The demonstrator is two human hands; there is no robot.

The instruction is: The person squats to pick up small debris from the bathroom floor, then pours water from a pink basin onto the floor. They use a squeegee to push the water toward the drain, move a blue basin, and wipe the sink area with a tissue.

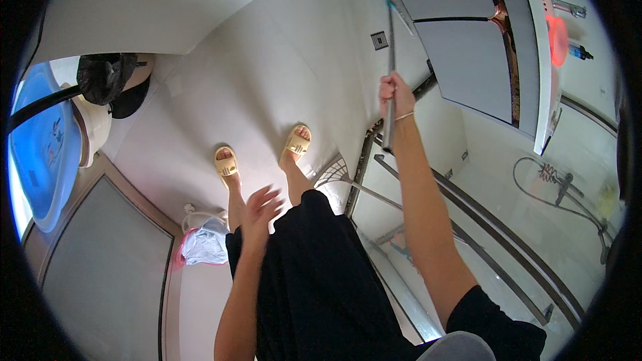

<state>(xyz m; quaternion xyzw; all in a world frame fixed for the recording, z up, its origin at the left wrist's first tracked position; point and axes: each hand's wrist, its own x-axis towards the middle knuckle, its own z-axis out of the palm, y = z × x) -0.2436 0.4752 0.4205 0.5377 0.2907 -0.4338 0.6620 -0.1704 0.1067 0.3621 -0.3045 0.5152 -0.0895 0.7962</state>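
Observation:
My right hand [396, 91] is closed around a grey metal pole [391, 55] that reaches away from me across the floor. At its far end, a thin, pale wiper-like head [401, 17] with a teal joint lies along the foot of the grey vanity cabinet [466, 65]. The pole's near end sticks out below my fist. My left hand [261, 208] hangs before my left thigh, slightly blurred, holding nothing, with its fingers apart. A square floor drain [379, 40] lies just left of the pole.
A fan-shaped tool head [332, 171] on a long handle stands by the dark shower threshold [362, 165]. Metal rails [494, 220] cross at the right. Left are a blue plastic basin [45, 145], a framed door [108, 271] and a pink-rimmed bin [205, 243] with a pale liner.

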